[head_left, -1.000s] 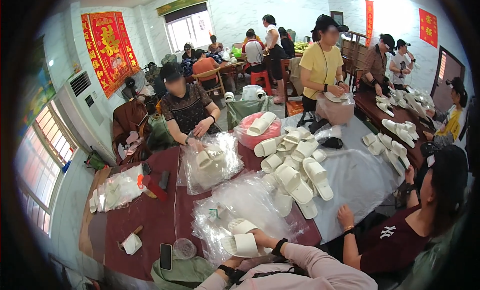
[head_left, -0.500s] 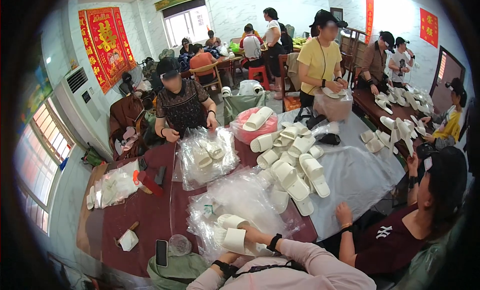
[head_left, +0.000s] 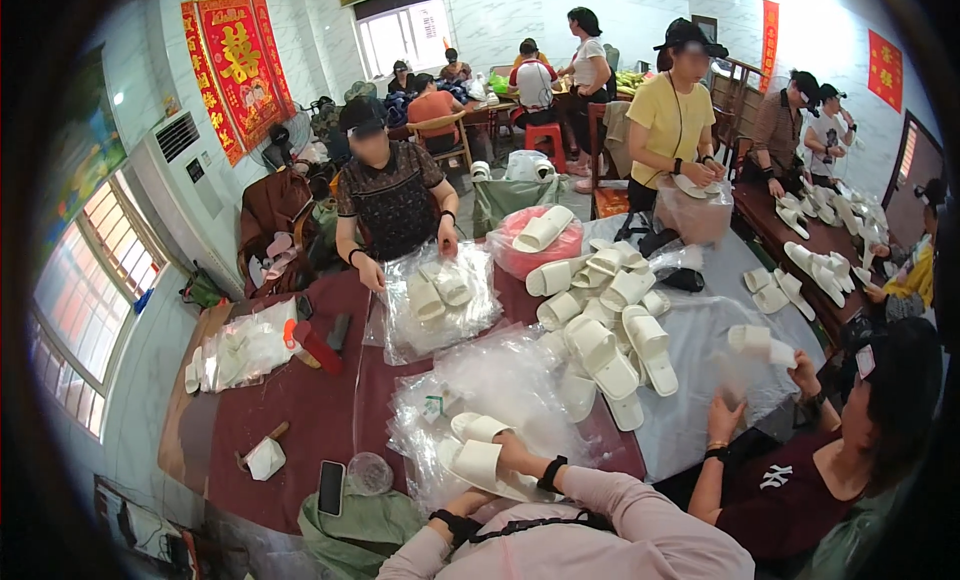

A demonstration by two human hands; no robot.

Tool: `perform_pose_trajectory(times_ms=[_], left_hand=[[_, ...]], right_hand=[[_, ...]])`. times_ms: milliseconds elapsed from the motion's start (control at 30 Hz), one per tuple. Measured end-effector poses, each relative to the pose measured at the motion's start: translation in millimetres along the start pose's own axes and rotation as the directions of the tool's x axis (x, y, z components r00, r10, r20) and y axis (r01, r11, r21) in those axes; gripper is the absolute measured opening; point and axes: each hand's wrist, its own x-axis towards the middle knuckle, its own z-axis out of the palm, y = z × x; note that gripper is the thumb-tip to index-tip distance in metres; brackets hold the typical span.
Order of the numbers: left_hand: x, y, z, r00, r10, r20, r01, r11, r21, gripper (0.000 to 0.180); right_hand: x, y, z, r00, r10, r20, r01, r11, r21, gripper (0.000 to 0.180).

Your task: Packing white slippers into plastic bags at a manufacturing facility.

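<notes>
On the bench (head_left: 300,410), a heap of slippers (head_left: 600,310) lies right of centre. Bags (head_left: 500,380) lie before it. Nearest the wearer, a slipper (head_left: 478,462) rests on the bags. A phone (head_left: 331,487) lies left, a cup (head_left: 370,472) just beside it.

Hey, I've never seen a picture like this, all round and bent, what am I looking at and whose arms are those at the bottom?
There is no machine here. The picture comes from a wide fisheye camera worn on a person's head, looking down, so straight edges curve. The arms in pink sleeves at the bottom belong to that person. Their right hand rests on a white slipper; the left hand is mostly hidden beneath the slipper, so its grip is unclear. Clear plastic bags lie beneath the slipper on a dark red table. A pile of white slippers sits mid-table and a phone near the edge. Other people work around it.
</notes>
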Motion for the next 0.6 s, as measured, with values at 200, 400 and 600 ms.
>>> perform_pose_trajectory(times_ms=[200,400,600], left_hand=[[24,52,22,0.971,0.166,-0.175,0.023,0.660,0.751,0.034],[5,46,7,0.991,0.044,-0.123,0.125,-0.051,0.991,0.043],[20,10,-12,0.982,0.054,-0.180,0.177,0.045,0.983,0.043]], right_hand=[[-14,-17,-76,0.996,0.069,0.049,-0.083,0.680,0.729,0.024],[-53,-58,-134,0.839,-0.477,-0.262,0.541,0.782,0.308,0.024],[-87,-46,-145,0.855,-0.285,0.433,-0.057,0.779,0.625,0.030]])
